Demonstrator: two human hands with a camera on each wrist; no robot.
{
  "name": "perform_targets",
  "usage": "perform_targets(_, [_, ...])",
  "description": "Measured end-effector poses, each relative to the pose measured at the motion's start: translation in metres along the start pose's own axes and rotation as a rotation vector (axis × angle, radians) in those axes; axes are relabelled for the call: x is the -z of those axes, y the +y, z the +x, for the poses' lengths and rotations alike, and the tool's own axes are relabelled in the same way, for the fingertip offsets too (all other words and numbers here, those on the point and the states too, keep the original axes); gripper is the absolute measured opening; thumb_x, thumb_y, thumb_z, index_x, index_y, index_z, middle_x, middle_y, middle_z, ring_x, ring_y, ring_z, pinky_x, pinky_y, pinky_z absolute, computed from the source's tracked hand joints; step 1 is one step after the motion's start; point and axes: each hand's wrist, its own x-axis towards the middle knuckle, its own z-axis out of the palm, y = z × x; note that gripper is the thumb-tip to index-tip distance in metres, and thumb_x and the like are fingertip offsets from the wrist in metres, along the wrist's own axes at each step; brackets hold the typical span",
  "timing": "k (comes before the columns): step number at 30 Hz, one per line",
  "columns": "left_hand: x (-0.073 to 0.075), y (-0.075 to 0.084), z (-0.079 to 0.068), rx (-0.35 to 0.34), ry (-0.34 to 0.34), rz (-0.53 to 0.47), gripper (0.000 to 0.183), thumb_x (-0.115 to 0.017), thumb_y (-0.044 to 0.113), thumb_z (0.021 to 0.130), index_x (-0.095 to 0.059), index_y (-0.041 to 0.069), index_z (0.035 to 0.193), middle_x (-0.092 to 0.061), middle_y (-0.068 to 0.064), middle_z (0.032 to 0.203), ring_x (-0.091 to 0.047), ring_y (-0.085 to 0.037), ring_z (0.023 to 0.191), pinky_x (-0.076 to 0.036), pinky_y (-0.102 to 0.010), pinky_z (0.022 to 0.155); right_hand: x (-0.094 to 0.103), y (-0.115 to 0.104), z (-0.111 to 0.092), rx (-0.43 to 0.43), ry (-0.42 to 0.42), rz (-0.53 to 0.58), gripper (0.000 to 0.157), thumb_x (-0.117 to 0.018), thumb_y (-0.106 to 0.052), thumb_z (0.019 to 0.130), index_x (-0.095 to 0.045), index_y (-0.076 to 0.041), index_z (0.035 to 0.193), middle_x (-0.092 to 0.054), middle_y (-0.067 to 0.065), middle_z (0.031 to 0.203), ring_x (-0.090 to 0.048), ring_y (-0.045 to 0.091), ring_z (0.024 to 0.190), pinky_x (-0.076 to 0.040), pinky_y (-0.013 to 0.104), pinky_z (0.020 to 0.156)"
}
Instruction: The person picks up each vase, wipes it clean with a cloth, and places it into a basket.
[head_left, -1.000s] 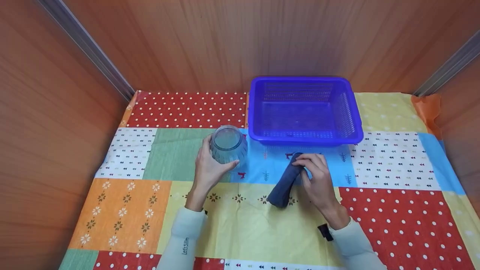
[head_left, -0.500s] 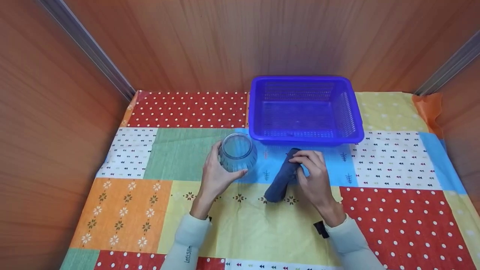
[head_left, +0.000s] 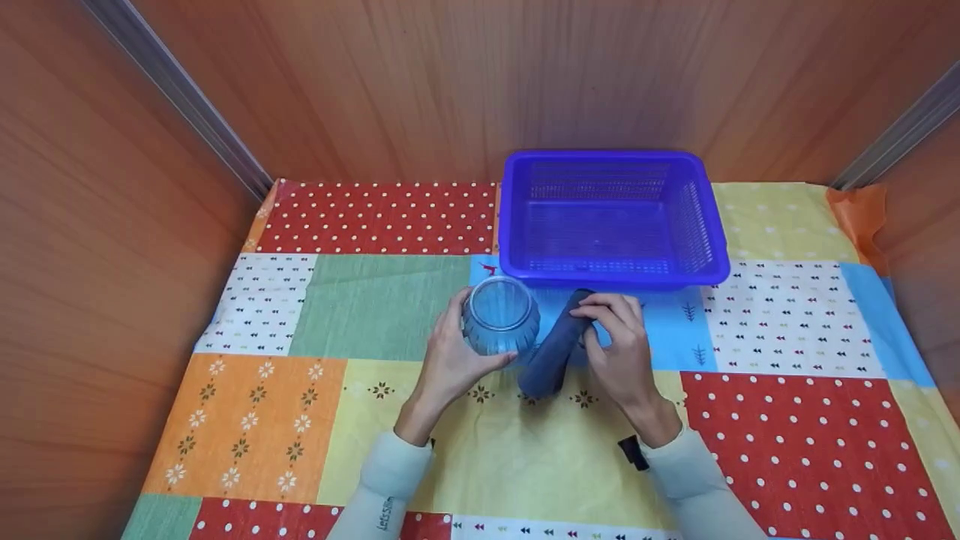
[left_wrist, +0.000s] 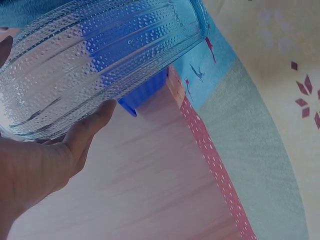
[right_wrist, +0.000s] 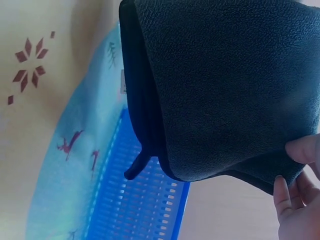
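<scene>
My left hand [head_left: 452,358] grips a clear ribbed glass jar [head_left: 516,336] from its left side, thumb across the near side. In the left wrist view, bead-like bumps cover the wall of the jar [left_wrist: 120,50]. Just right of it, my right hand [head_left: 624,349] pinches the top corner of a folded dark blue-grey cloth [head_left: 553,360] between thumb and fingers. A small loop sticks out from the edge of the cloth [right_wrist: 225,85] in the right wrist view. Cloth and jar sit side by side; whether they touch cannot be told. The jar's base is hidden.
Behind both hands stands a blue-purple plastic basket [head_left: 600,281] with slotted walls, near the back wooden wall [head_left: 420,90]. A patchwork-patterned tablecloth [head_left: 390,315] covers the table. Wooden panels also close in the left and right sides.
My left hand has carried the jar to the right and a little nearer, closer to the cloth. My right hand has shifted slightly left with the cloth.
</scene>
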Motion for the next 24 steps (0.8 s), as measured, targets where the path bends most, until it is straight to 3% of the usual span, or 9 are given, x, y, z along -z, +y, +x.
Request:
perform_targets(12, [-0.014, 0.007, -0.004, -0.053, -0.052, -0.018, 0.107, -0.1, 0.03, 0.069, -0.041, 0.007, 0.155, -0.057, -0.024, 0.144, -0.058, -0.043, 0.129, -0.054, -0.061, 0.102, -0.009, -0.012, 0.003, -0.008, 0.076, 0.018, 0.03, -0.064, 0.021, 0.086, -0.081, -0.001, 0.097, -0.071, 0.016, 0.108, -0.058, 0.037, 0.102, -0.046, 0.045, 0.095])
perform_targets(18, [-0.022, 0.013, -0.007, -0.048, -0.057, -0.007, 0.105, -0.1, 0.03, 0.07, -0.041, 0.008, 0.155, -0.059, -0.021, 0.142, -0.058, -0.041, 0.127, -0.055, -0.061, 0.1, -0.013, -0.013, 0.001, -0.028, 0.13, 0.013, 0.03, -0.065, 0.021, 0.086, -0.08, -0.001, 0.099, -0.07, 0.017, 0.11, -0.058, 0.038, 0.103, -0.044, 0.048, 0.094])
perform_targets(21, [-0.025, 0.016, -0.008, -0.056, -0.056, -0.003, 0.105, -0.1, 0.03, 0.07, -0.041, 0.009, 0.155, -0.059, -0.02, 0.142, -0.058, -0.04, 0.126, -0.056, -0.06, 0.1, -0.014, -0.014, -0.001, -0.062, 0.18, 0.007, 0.031, -0.065, 0.021, 0.086, -0.078, 0.0, 0.105, -0.067, 0.019, 0.116, -0.055, 0.038, 0.105, -0.044, 0.043, 0.09])
perform_targets(24, [-0.028, 0.018, -0.009, -0.079, -0.048, -0.003, 0.105, -0.1, 0.029, 0.07, -0.041, 0.009, 0.154, -0.059, -0.021, 0.142, -0.059, -0.04, 0.127, -0.056, -0.059, 0.1, -0.015, -0.015, -0.003, -0.112, 0.233, 0.012, 0.03, -0.067, 0.02, 0.086, -0.069, 0.006, 0.111, -0.057, 0.024, 0.118, -0.051, 0.033, 0.094, -0.043, 0.036, 0.081])
